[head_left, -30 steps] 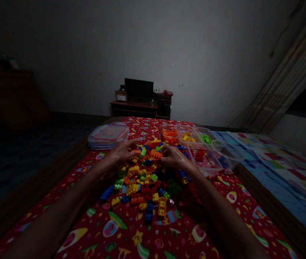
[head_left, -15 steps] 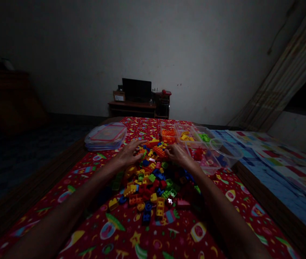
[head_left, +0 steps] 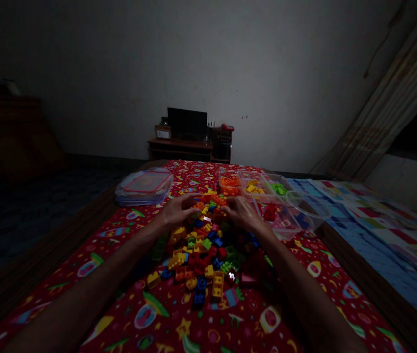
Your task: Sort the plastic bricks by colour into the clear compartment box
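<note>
A pile of small plastic building bricks [head_left: 204, 245] in red, yellow, orange, green and blue lies on a red patterned cloth [head_left: 179, 323]. My left hand [head_left: 177, 210] rests on the pile's far left side with fingers curled over orange bricks. My right hand [head_left: 241, 213] lies on the far right side, fingers bent into the bricks. The room is dim, and I cannot see what the fingers hold.
Clear tubs hold sorted bricks at the far right: orange [head_left: 229, 184], yellow [head_left: 254, 187], green [head_left: 279, 188], red [head_left: 273, 212]. A stack of clear lids [head_left: 144, 185] sits far left. A quilt [head_left: 377, 225] lies on the right; a low desk with a monitor [head_left: 188, 125] stands by the wall.
Both hands have slid a little toward each other at the far end of the pile. Some bricks near them have shifted.
</note>
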Available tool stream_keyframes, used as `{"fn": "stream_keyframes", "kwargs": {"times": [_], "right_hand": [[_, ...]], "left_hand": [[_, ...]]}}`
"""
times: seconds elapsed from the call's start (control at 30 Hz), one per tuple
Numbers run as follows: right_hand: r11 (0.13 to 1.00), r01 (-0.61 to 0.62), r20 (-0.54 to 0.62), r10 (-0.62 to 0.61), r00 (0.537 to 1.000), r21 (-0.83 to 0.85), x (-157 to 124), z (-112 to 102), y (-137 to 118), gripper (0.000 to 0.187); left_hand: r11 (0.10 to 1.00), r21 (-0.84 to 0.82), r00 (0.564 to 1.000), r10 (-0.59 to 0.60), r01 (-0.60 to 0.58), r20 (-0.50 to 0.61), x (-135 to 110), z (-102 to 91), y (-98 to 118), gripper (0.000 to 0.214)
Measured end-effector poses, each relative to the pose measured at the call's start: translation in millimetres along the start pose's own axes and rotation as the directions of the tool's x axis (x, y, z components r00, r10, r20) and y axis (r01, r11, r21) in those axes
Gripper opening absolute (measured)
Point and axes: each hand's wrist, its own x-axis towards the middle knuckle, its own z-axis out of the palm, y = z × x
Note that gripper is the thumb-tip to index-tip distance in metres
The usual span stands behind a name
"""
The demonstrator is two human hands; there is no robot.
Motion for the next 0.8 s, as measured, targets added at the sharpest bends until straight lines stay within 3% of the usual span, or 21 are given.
{"fn": "stream_keyframes", "kwargs": {"times": [0.1,0.33,0.47,0.6,0.67,0.8], "right_hand": [[0.996,0.018,-0.002,-0.017,1.0,0.087,4,0,7,0.031],[0.994,0.002,-0.092,0.008,0.996,0.112,18,1,29,0.034],[0.99,-0.114,-0.169,0.126,0.978,0.079,55,-18,41,0.033],[0.965,-0.238,-0.152,0.253,0.956,0.107,94,-35,45,0.031],[0.973,-0.195,-0.153,0.213,0.965,0.121,100,-35,42,0.031],[0.967,0.07,-0.082,-0.051,0.995,0.244,80,-19,26,0.034]], "left_hand": [[0.993,-0.101,0.998,-0.059,0.06,0.007,-1,-1.3,3,0.072],[0.994,-0.073,0.997,-0.082,0.082,0.003,-4,-4.9,4,0.067],[0.989,-0.109,0.995,-0.102,0.102,0.004,-2,-5.9,4,0.067],[0.985,-0.116,0.991,-0.126,0.129,0.034,-2,-6.3,3,0.067],[0.982,-0.125,0.99,-0.135,0.139,0.039,-2,-5.9,3,0.069],[0.977,-0.161,0.99,-0.138,0.139,0.016,-2,-3.4,2,0.073]]}}
